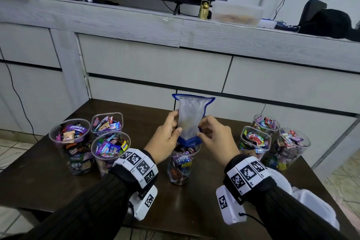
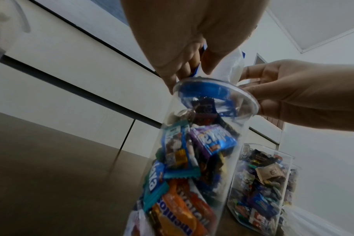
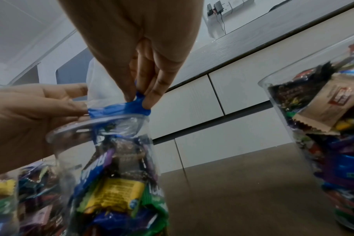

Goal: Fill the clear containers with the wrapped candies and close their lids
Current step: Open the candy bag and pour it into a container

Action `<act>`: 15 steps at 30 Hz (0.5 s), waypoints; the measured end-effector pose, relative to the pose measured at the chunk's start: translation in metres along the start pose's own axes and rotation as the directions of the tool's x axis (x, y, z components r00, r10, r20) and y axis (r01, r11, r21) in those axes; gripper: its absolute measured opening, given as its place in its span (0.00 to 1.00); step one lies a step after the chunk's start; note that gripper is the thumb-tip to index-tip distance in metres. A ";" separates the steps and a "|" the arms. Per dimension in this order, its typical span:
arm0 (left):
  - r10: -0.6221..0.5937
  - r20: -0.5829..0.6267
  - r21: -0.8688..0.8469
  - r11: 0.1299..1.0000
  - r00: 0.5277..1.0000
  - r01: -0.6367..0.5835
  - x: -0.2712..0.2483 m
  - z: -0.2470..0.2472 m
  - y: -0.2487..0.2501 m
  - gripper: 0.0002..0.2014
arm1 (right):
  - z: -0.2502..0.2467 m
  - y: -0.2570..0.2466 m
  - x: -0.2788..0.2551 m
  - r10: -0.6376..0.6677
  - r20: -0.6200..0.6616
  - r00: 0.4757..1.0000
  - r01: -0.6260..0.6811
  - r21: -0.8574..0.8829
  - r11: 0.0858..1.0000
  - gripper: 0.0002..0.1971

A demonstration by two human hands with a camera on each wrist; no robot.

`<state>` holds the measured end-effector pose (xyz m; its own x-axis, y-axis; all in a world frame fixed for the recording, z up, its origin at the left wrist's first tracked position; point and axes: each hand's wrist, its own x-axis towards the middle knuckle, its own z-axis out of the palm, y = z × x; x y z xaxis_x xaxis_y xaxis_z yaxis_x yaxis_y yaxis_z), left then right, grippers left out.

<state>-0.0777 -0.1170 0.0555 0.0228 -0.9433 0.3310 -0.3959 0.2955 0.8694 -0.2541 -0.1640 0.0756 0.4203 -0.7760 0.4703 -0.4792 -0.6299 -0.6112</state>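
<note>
A clear plastic bag (image 1: 190, 119) with blue edges hangs mouth-down over the open central clear container (image 1: 180, 167), which is nearly full of wrapped candies. The bag's blue mouth (image 2: 202, 89) sits just inside the container's rim. My left hand (image 1: 176, 122) pinches the bag's left side. My right hand (image 1: 202, 128) pinches its lower right edge, and the fingers (image 3: 150, 99) squeeze the blue band (image 3: 119, 108) above the rim. The bag looks almost empty. In the left wrist view the container (image 2: 202, 151) shows purple, blue and orange wrappers.
Three open candy-filled containers (image 1: 110, 148) stand at the table's left and three more (image 1: 254, 140) at its right. White plastic pieces (image 1: 311, 206) lie by the right front edge. A grey cabinet (image 1: 155, 64) rises right behind the dark table (image 1: 48, 181).
</note>
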 end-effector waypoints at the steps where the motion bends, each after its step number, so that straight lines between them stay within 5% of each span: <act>1: -0.010 0.014 0.000 1.000 1.000 0.010 -0.001 0.001 -0.001 0.25 | 0.002 0.000 -0.001 0.006 0.011 1.000 -0.006 0.000 1.000 0.14; 8: -0.009 -0.044 -0.055 0.998 0.999 0.006 -0.002 -0.004 -0.005 0.25 | -0.006 0.001 0.003 -0.008 -0.015 1.000 0.008 0.039 0.999 0.14; 15: -0.031 0.029 -0.018 0.999 0.999 0.031 -0.002 -0.001 -0.005 0.25 | 0.004 0.002 0.000 -0.017 0.065 0.998 0.019 -0.030 0.999 0.13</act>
<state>-0.0745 -0.1163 0.0508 0.0084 -0.9559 0.2936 -0.3780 0.2688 0.8859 -0.2518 -0.1651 0.0718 0.4772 -0.7617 0.4382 -0.4945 -0.6450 -0.5827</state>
